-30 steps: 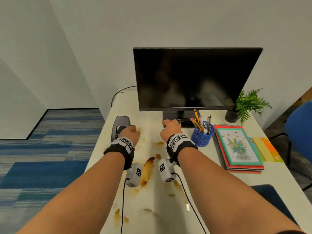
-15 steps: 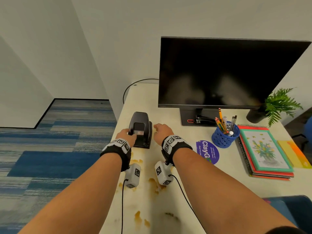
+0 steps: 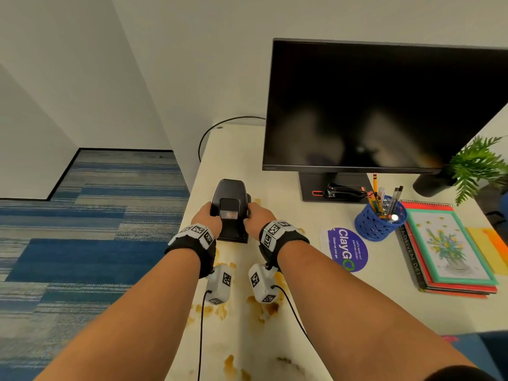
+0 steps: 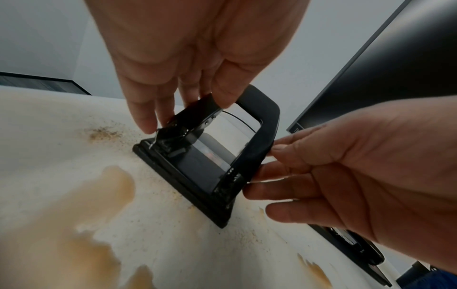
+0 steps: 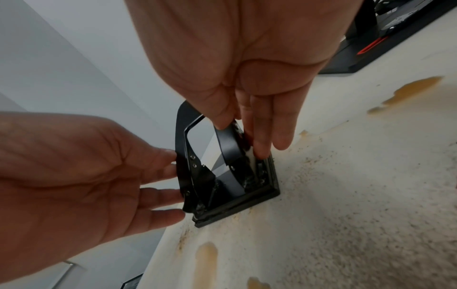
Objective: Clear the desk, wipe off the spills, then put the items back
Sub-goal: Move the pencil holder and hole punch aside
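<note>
Brown spills (image 3: 264,306) blot our white desk (image 3: 316,303); near its left edge sits the black hole punch (image 3: 232,210), our left hand (image 3: 207,218) and right hand (image 3: 257,215) gripping its two sides.

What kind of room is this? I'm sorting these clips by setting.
Most likely an office workstation: a dark monitor on a pale desk, a blue pen cup, stacked notebooks, and striped blue carpet.
</note>
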